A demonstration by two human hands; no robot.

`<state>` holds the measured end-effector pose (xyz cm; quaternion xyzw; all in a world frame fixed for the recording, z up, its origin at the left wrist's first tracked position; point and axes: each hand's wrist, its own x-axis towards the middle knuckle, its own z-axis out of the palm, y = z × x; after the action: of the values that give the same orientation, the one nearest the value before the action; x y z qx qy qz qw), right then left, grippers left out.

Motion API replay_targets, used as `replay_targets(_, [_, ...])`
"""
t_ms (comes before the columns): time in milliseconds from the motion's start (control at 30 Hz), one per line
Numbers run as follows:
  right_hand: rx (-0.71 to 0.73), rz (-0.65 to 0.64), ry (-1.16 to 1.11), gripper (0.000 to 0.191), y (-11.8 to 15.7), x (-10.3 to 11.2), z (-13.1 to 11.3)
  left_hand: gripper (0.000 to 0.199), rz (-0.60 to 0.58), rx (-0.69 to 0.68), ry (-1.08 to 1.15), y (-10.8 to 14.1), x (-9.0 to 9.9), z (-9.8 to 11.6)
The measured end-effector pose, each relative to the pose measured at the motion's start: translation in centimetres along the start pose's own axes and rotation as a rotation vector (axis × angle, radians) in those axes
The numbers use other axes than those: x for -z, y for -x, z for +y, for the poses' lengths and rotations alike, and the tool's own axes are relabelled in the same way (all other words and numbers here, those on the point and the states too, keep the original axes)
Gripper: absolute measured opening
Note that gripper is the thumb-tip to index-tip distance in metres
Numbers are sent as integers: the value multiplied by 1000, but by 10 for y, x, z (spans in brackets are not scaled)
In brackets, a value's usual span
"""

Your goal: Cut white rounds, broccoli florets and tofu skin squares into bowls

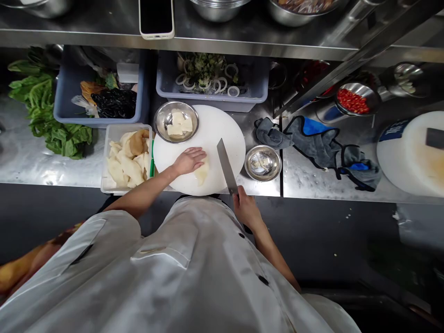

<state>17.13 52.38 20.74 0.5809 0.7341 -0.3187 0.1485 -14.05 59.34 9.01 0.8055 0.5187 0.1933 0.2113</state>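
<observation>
My right hand [247,210] is closed round the handle of a cleaver [226,165], its blade angled up and left over the right side of a round white cutting board [229,122]. On the board my left hand [189,160] lies flat, fingers stretched out, touching a pale, thin slab of food [202,172] that it partly covers. A steel bowl [159,127] holding several white chunks [179,122] rests at the board's upper left. Left of the board stands a clear plastic tub [105,159] full of pale, thick pieces [128,159].
Right of the board are a small steel bowl [249,165] with scraps and grey-blue cloths [319,143]. Behind sit blue bins [211,99] of vegetables and a bowl of chopped red chillies [353,101]. Leafy greens [45,106] lie left. A shelf edge [243,46] overhangs, bearing a phone [157,18].
</observation>
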Motion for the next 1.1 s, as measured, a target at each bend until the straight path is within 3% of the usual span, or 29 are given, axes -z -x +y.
replay_targets(200, [-11, -8, 62, 24, 0, 4, -19, 35, 176, 109, -106, 9, -35, 27])
replay_targets(333, [-11, -34, 78, 24, -5, -3, -28, 33, 228, 130, -140, 1, -48, 39])
replay_targets(500, [-24, 35, 96, 23, -10, -6, -29, 34, 189, 119, -128, -20, -50, 34])
replay_targets(633, [-17, 74, 130, 25, -12, -5, -22, 38, 204, 108, -47, -12, -50, 34])
replay_targets(800, [13, 26, 180, 26, -14, 0, -18, 41, 236, 145, 24, 5, -47, 40])
replay_targets(1100, [28, -62, 189, 26, -2, 18, -39, 35, 216, 133, -126, -5, -40, 35])
